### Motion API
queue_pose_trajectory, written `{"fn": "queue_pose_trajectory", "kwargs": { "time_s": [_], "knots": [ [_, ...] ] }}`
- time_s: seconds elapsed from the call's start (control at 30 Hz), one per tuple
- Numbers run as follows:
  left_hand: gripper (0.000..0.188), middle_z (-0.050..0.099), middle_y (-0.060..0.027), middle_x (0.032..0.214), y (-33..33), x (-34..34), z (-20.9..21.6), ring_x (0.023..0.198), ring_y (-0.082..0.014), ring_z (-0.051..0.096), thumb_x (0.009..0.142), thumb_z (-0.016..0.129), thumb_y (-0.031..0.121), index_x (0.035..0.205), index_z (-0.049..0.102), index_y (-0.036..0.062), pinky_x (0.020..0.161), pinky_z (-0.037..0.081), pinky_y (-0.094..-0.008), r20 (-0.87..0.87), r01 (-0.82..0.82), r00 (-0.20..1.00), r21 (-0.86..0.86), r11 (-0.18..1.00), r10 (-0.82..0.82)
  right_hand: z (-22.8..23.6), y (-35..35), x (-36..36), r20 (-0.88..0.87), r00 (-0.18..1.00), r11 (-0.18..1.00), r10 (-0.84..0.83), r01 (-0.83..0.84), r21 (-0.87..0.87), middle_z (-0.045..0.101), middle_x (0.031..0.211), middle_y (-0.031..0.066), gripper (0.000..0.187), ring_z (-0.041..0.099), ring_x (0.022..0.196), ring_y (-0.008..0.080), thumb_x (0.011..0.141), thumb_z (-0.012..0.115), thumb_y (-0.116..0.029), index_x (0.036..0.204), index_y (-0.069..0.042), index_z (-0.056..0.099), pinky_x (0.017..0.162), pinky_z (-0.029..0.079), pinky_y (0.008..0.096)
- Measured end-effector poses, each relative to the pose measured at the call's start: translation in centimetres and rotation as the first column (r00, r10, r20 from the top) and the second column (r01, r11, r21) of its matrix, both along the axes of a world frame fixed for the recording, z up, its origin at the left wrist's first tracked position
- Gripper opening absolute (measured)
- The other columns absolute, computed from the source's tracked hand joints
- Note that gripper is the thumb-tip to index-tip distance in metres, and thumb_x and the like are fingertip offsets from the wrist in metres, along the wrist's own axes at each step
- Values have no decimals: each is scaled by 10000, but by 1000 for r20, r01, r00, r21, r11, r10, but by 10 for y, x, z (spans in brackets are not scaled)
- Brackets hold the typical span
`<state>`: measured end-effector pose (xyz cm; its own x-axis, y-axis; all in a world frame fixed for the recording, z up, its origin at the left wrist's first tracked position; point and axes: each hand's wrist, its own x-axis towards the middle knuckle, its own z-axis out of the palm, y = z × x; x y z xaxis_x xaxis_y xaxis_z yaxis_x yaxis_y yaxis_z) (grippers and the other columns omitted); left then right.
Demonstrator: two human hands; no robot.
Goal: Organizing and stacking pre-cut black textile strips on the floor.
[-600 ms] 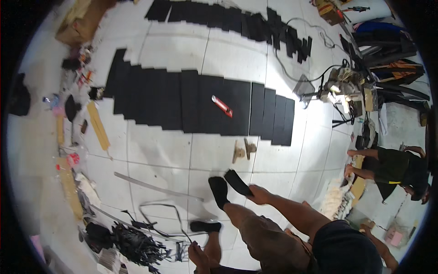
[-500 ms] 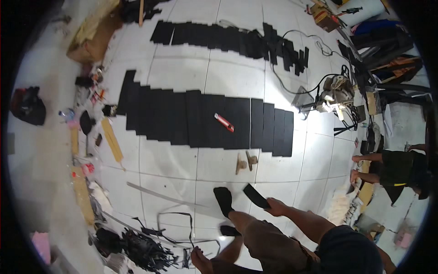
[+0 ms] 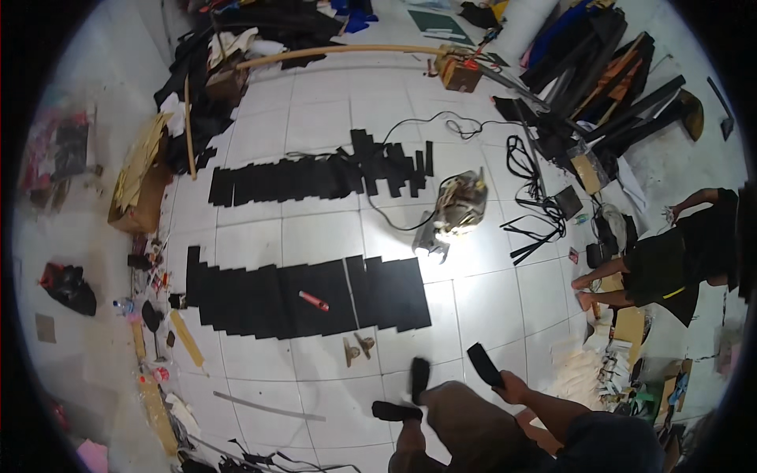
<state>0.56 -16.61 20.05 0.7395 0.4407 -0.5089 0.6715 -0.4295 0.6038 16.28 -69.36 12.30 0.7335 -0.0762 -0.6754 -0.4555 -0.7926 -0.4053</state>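
Observation:
My right hand [image 3: 513, 388] grips a flat black strip [image 3: 484, 366] by its near end, beside my leg and above the white tiles. My left hand does not show. Ahead on the floor lies a wide row of overlapping black pieces [image 3: 236, 301]. On top of it rests a red utility knife [image 3: 314, 300]. Just nearer than this row are two brownish clamp-like things [image 3: 352, 352]. My black-covered feet [image 3: 397, 411] stand on the tiles, one blurred by motion.
Farther off lies another row of narrower black strips [image 3: 292, 181]. A machine with a lit lamp [image 3: 461, 203] stands right of the rows, its cable trailing. Another person [image 3: 670, 264] is at the right among clutter. A cardboard box [image 3: 142, 201] is at the left, a grey strip [image 3: 268, 406] nearer.
The view has swung, so the rows and machine sit farther left and lower, with more of the far floor showing. My left hand has left the picture. My right hand still holds the strip.

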Motion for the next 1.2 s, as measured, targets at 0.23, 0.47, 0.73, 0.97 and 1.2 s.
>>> {"fn": "queue_pose_trajectory", "kwargs": {
  "time_s": [0.23,0.47,0.73,0.97,1.2],
  "knots": [
    [180,617,-6,795,-172,30,38,722,-81,522,987,512,84,1064,653,4,638,430,-224,-63,-88,996,-464,882,66,11,-143,36,182,963,979,-201,191,73,585,975,213,376,583,947,411,815,711,-257,1050,-17,542,799,470,471],
    [368,662,-150,1027,-343,147,52,913,-271,601,989,490,338,1103,642,23,831,476,-379,-305,199,906,-304,932,-293,47,-272,87,159,942,950,-295,271,159,595,1033,222,407,593,990,406,825,715,-273,1092,-20,539,836,474,460],
    [295,640,-156,1142,-505,306,69,1088,-318,582,993,509,297,1100,648,60,927,452,-370,178,499,860,-492,714,-478,132,-364,211,141,943,928,-302,256,272,616,855,159,341,636,804,303,854,711,-204,1063,-6,529,731,499,399],
    [242,636,-115,1094,-667,486,109,1000,-239,606,989,513,221,1078,613,19,898,475,-338,-43,138,973,-678,722,-227,194,-362,365,-150,959,764,-242,283,579,649,893,83,361,638,777,151,886,697,-220,1101,4,514,708,524,310],
    [349,628,-38,1144,-746,648,122,984,-151,607,977,577,266,1247,581,46,897,469,-283,-390,-383,921,-908,172,-5,214,-382,472,-233,930,908,284,-182,378,405,1438,265,729,412,1323,403,922,590,-393,1451,22,310,1102,328,436]
  ]
}}
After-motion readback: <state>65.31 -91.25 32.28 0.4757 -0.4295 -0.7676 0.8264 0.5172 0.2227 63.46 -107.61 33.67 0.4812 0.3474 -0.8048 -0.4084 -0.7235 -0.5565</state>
